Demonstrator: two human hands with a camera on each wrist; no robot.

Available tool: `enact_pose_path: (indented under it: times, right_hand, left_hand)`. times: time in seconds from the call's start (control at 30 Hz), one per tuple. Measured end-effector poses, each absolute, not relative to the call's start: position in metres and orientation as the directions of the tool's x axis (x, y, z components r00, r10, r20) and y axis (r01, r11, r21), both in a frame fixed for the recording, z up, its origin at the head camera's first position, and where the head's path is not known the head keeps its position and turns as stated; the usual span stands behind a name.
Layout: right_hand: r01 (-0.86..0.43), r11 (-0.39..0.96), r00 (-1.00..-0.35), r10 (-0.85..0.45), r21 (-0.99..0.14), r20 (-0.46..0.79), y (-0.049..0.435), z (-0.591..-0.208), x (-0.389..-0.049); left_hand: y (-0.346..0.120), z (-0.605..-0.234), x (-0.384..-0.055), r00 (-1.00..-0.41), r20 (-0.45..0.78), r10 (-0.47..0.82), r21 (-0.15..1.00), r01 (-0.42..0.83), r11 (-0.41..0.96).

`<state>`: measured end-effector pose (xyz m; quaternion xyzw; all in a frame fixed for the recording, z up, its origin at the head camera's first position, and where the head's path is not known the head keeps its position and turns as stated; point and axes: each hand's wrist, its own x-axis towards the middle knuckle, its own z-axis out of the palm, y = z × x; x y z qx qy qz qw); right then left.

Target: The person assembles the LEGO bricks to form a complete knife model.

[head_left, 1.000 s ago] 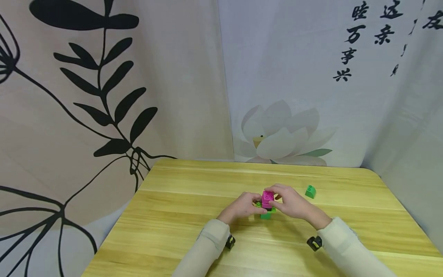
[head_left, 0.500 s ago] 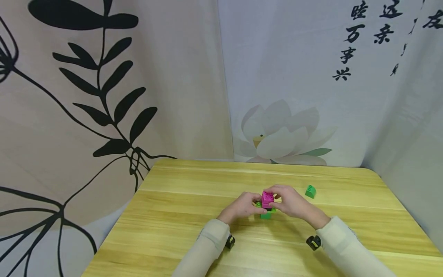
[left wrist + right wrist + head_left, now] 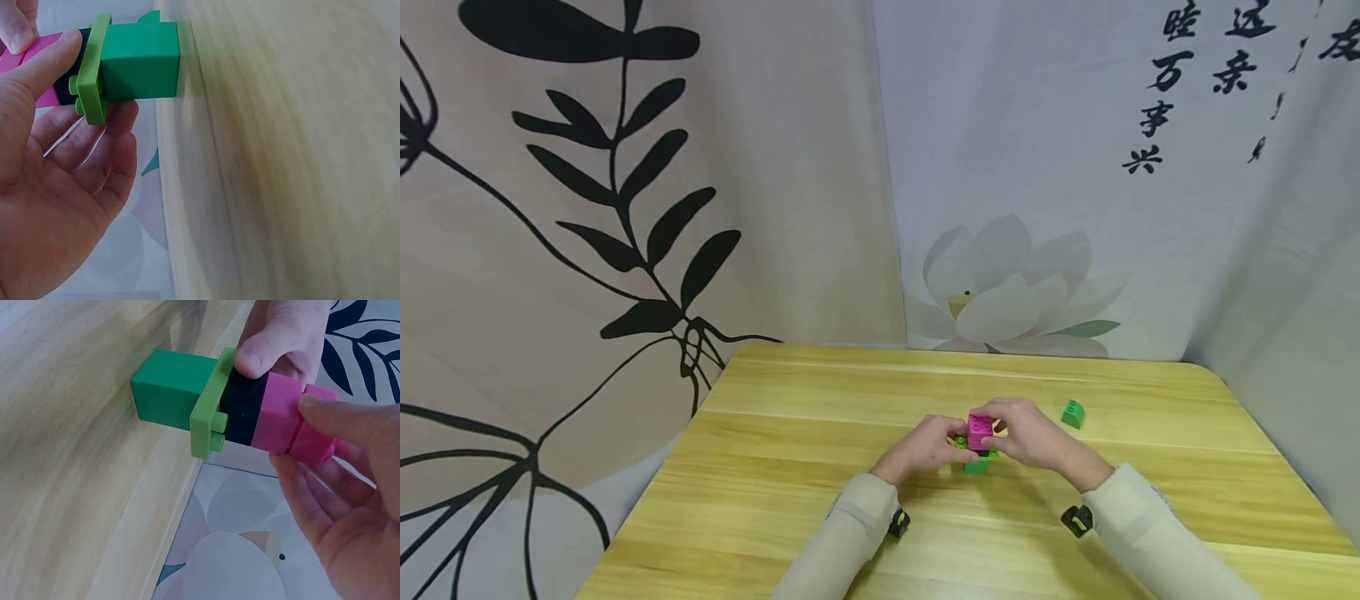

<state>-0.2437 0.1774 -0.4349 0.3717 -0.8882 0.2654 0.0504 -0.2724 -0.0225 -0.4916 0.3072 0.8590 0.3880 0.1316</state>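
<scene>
Head view: an upright block stack point(image 3: 980, 433) — green, lime, black, pink — stands held over the middle of a wooden table point(image 3: 760, 467); whether its base touches is hard to tell. The left hand point(image 3: 927, 443) grips it, thumb pressed on the black block point(image 3: 242, 415); the right hand point(image 3: 1032, 437) pinches the pink blocks point(image 3: 278, 415) between thumb and fingers. Wide wood stretches from stack to left edge — a loose green block point(image 3: 1072, 415) sits apart, rightward, nearer the back edge.
</scene>
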Motion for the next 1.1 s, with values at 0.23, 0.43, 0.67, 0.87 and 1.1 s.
enact_pose_path:
  times: [0.23, 0.43, 0.67, 0.87, 1.1]
  right_hand:
    - [-0.660, 0.595, -0.739, -0.622, -0.459, 0.257, 0.1776, -0.4334, -0.2442]
    - [-0.643, 0.622, -0.758, -0.600, -0.448, 0.255, 0.1767, -0.4325, -0.2458]
    - [-0.632, 0.636, -0.769, -0.585, -0.443, 0.257, 0.1770, -0.4329, -0.2464]
    - [-0.612, 0.644, -0.784, -0.572, -0.459, 0.243, 0.1764, -0.4330, -0.2453]
    - [-0.597, 0.656, -0.795, -0.562, -0.462, 0.229, 0.1752, -0.4334, -0.2443]
  left_hand:
    - [-0.0220, -0.4913, -0.2727, -0.775, 0.010, 0.632, 0.742, 0.430, 0.515]
    - [-0.0220, -0.4914, -0.2739, -0.777, 0.009, 0.629, 0.753, 0.419, 0.507]
    - [-0.0214, -0.4919, -0.2755, -0.772, 0.007, 0.636, 0.751, 0.424, 0.506]
    - [-0.0213, -0.4916, -0.2746, -0.771, -0.003, 0.636, 0.752, 0.418, 0.510]
    - [-0.0214, -0.4921, -0.2733, -0.772, 0.007, 0.636, 0.754, 0.422, 0.504]
